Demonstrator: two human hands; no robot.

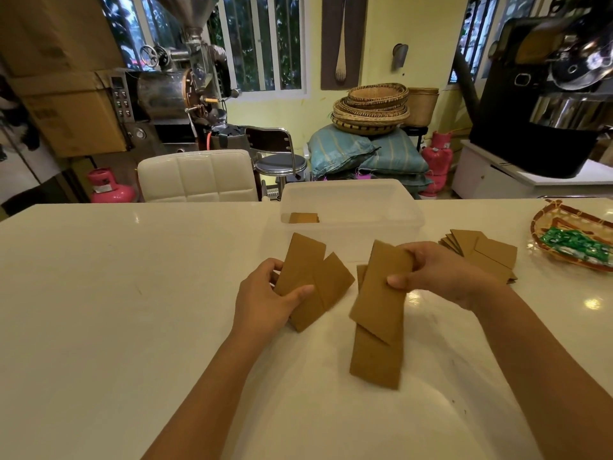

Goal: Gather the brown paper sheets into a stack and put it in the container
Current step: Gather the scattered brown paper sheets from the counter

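Left hand clamped on a fanned bunch of brown paper sheets, thumb across the front, fingers behind, raised over the white table. Right hand pinching a second bunch near its top edge, sheets hanging down, splayed and slightly blurred. Behind both hands, a clear plastic container with a small brown stack already inside. Just right of the container, a loose pile of more sheets flat on the table, near a woven tray of green-wrapped sweets.
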